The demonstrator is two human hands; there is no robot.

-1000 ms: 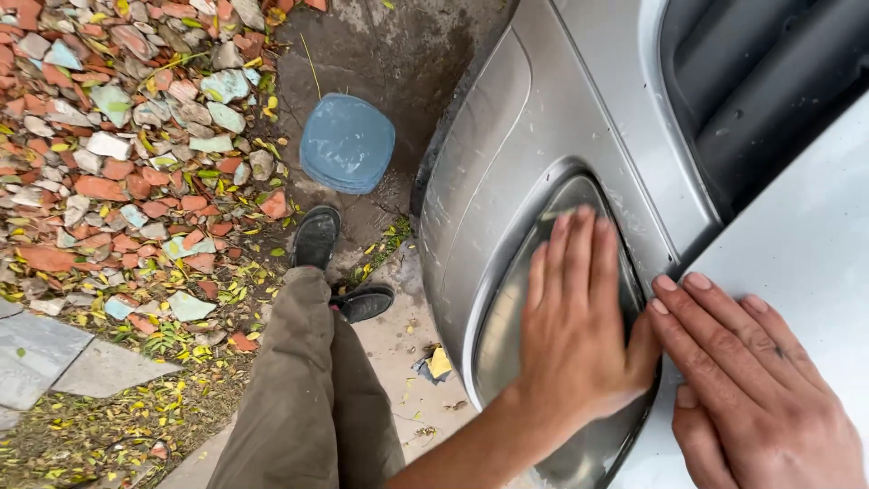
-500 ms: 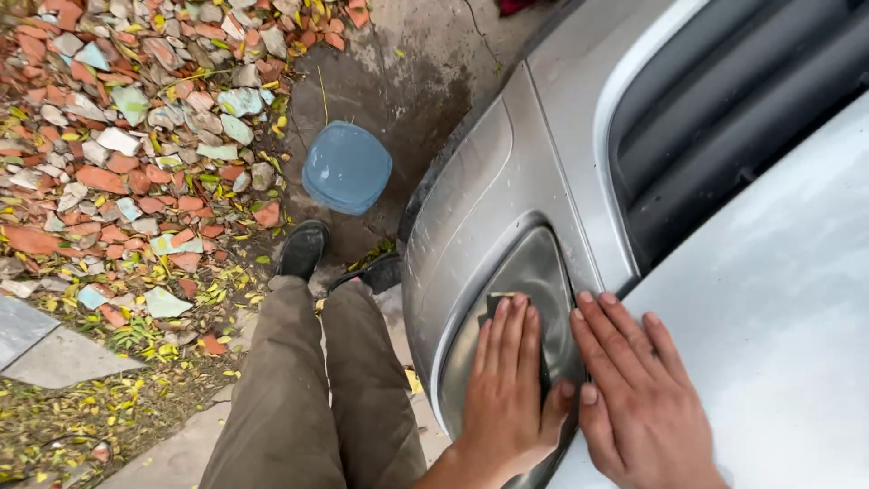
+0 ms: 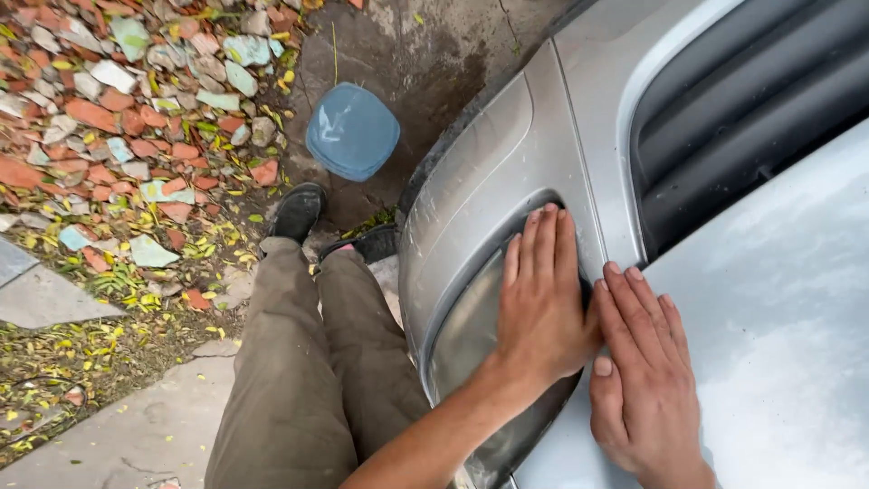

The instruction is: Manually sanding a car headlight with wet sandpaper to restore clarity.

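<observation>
My left hand point(image 3: 541, 303) lies flat, palm down, on the clear headlight point(image 3: 466, 335) of a silver car, its fingertips reaching the lamp's upper edge. Anything under that palm is hidden. Right beside it, my right hand point(image 3: 644, 367) rests flat on the pale grey hood point(image 3: 778, 344), fingers straight and together, its thumb against the left hand. The silver fender panel point(image 3: 480, 181) above the lamp is scratched and dull. Neither hand visibly holds anything.
A blue plastic tub point(image 3: 353, 131) stands on the wet dirt ahead of my black shoes point(image 3: 297, 213). Broken red and pale bricks point(image 3: 118, 118) with yellow leaves cover the ground to the left. The dark grille point(image 3: 751, 118) is at the upper right. My legs stand close to the bumper.
My left hand has slid along the headlight toward its upper edge. The right hand stays beside it on the hood. The view has shifted slightly.
</observation>
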